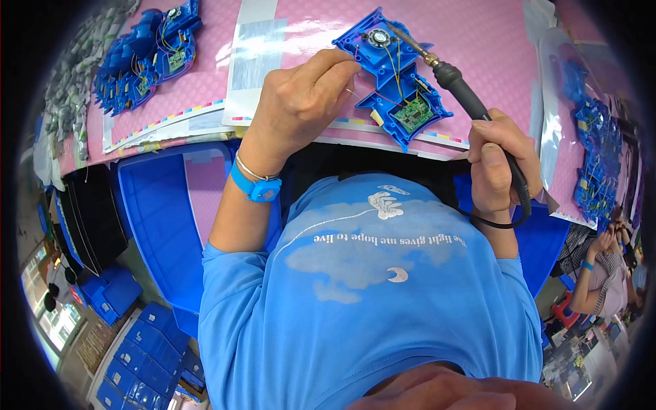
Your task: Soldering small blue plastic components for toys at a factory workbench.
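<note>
A blue plastic housing half [386,48] lies on the pink table, with a small round speaker [380,39], thin coloured wires and a green circuit board [414,113] in it. My right hand [502,160] grips a soldering iron [461,89] by its black handle. The iron's tip slants down to the housing's upper part, right of the speaker; whether it touches is too small to tell. At the housing's left edge my left hand [304,102] is closed in a pinch. A thin pale wire end shows under its fingers; what they hold is hidden.
Several similar blue housings with boards [147,61] are piled at the far left, more [598,157] at the right. Grey parts [82,75] heap up at the left edge. A blue bin [154,205] stands below the table's front edge. Another person [605,273] sits at right.
</note>
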Tool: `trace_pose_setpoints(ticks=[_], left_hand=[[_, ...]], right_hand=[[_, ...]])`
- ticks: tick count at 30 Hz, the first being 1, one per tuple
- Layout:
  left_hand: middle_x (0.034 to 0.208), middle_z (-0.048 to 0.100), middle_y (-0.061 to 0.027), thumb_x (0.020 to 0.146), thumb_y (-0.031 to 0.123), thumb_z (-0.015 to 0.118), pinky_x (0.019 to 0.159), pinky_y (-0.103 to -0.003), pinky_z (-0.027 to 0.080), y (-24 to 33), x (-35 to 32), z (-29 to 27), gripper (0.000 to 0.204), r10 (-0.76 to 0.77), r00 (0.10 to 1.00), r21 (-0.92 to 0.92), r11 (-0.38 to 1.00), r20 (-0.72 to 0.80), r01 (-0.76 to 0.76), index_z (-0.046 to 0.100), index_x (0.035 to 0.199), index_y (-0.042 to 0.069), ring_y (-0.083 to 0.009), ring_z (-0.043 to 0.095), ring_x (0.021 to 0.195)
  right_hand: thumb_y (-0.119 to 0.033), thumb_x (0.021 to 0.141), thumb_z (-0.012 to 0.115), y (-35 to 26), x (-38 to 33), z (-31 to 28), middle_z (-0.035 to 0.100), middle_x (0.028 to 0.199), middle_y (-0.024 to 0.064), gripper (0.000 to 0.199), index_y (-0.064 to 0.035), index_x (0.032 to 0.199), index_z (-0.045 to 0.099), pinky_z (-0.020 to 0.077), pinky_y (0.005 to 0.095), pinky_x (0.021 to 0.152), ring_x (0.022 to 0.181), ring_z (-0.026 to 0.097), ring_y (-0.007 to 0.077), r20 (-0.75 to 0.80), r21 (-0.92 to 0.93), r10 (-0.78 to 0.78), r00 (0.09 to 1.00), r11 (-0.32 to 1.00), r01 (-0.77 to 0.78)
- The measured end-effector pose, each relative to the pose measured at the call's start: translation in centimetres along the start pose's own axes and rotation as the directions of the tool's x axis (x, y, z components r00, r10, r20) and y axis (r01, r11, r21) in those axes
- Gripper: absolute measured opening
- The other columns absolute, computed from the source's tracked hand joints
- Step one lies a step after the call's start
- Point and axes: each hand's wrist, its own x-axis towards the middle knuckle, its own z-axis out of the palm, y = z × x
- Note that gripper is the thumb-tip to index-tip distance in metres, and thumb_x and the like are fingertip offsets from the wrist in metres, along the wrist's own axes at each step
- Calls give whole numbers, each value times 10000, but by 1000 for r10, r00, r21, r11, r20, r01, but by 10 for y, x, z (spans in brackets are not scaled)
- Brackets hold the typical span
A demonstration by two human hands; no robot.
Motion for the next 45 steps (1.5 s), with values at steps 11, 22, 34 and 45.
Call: trace_pose_setpoints(ticks=[11, 22, 34, 45], left_hand=[[928, 665, -46, 767, 54, 773, 571, -316, 557, 10, 49, -2, 205, 89, 996, -99, 991, -5, -89, 706, 959, 81, -218, 698, 682], [957, 728, -49, 799, 91, 813, 547, -280, 550, 2, 46, -2, 225, 239, 954, 100, 961, 178, -259, 729, 1008, 72, -197, 716, 711], [971, 745, -42, 807, 75, 813, 563, -275, 566, -2, 19, 6, 225, 126, 991, 48, 990, 55, -129, 731, 1016, 65, -180, 720, 721], [975, 748, -45, 817, 82, 815, 574, -273, 578, -3, 20, 10, 207, 128, 990, 63, 989, 55, -131, 734, 1006, 70, -188, 731, 731]], right_hand=[[-43, 922, 579, -1, -1, -11, 624, 753, 121, 247, 108, 1099, 661, 402, 291, 555, 588, 515, 137, -115, -19, -11, 993, 1000, 9], [-82, 935, 604, 0, -6, -19, 629, 757, 121, 254, 112, 1089, 664, 389, 281, 543, 591, 516, 138, -132, 40, 14, 991, 999, -9], [-50, 840, 641, 3, -2, -3, 598, 674, 118, 209, 90, 977, 715, 384, 306, 523, 569, 534, 174, 30, -29, 127, 991, 992, -126], [-47, 844, 652, 4, 1, 0, 632, 700, 136, 198, 77, 984, 716, 414, 304, 533, 583, 572, 182, 47, -44, 163, 985, 986, -161]])
